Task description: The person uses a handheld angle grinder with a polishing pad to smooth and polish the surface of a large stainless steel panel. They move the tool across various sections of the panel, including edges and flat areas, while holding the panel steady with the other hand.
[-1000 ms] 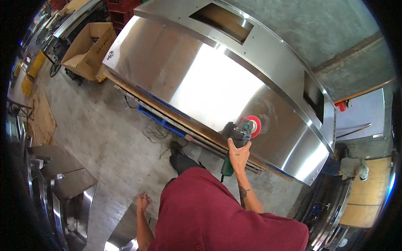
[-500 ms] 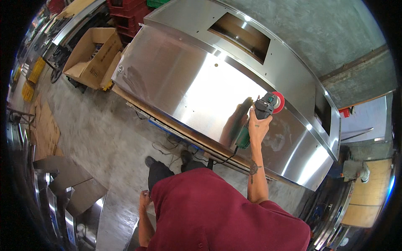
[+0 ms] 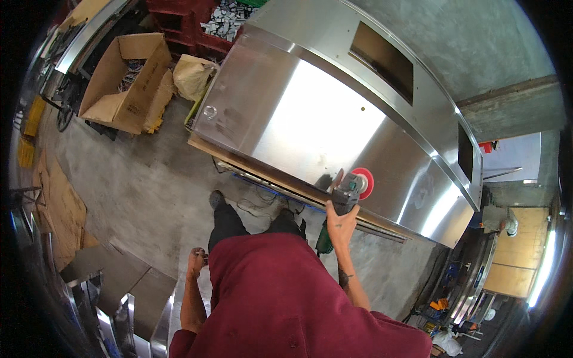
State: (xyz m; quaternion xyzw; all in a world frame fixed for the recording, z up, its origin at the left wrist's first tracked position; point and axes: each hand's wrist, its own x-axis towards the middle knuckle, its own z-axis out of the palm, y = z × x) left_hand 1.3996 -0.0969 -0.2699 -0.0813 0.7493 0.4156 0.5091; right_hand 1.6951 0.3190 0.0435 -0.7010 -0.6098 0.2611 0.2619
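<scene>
My right hand (image 3: 341, 224) is wrapped round an angle grinder (image 3: 346, 196) with a dark head, a green body and a red disc (image 3: 367, 183). The grinder is over the near edge of a large stainless steel panel (image 3: 239, 113), and its shape reflects in the metal. Whether the disc touches the steel, I cannot tell. Down at my left side, my left hand (image 3: 196, 262) is closed, with a small dark bit showing at the fingers that I cannot make out. Rectangular openings (image 3: 382, 62) are cut in the panel's far, raised face.
An open cardboard box (image 3: 128, 83) stands left of the panel, beside a pale bag (image 3: 194, 77). Red crates (image 3: 179, 27) with metal scraps are behind. Cables (image 3: 256, 206) lie on the floor under the bench. Cut metal pieces and cardboard sheets (image 3: 119, 274) are at lower left.
My right hand has drawn the grinder back toward me and a little left, from mid-panel to its near edge. The view has shifted, and my left hand has come slightly up and left.
</scene>
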